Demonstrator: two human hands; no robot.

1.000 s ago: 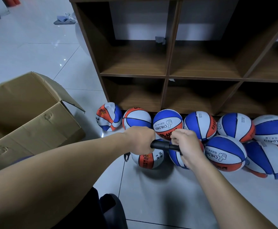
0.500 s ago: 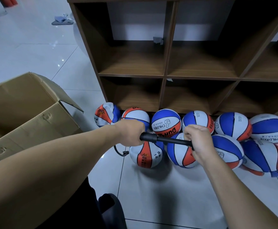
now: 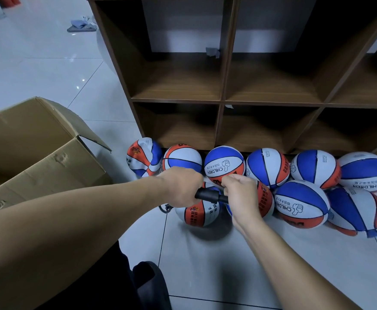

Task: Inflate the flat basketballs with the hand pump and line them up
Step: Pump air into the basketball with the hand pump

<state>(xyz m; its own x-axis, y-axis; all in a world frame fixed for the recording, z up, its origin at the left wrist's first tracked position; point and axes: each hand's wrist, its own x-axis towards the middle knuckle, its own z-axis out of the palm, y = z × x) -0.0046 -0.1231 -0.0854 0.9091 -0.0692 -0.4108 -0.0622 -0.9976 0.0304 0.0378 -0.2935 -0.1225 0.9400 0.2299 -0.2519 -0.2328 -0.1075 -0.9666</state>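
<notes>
The left hand (image 3: 182, 189) is wrapped around the barrel of the black hand pump (image 3: 210, 196), and the right hand (image 3: 242, 194) is closed on its handle end, the two hands close together, so the stroke looks nearly pushed home. To do this step well, I judge the left hand should hold the barrel steady while the right drives straight along its axis, so the thin hose (image 3: 164, 209) looping below the left hand is not tugged sideways at the valve. The ball being filled (image 3: 197, 214) sits on the floor just under both hands; its skin is white with an orange panel and looks round already. Beyond the hands a row of blue, white and orange basketballs (image 3: 224, 164) lies against the shelf (image 3: 223, 101). The leftmost ball (image 3: 142, 156) looks dented and soft.
</notes>
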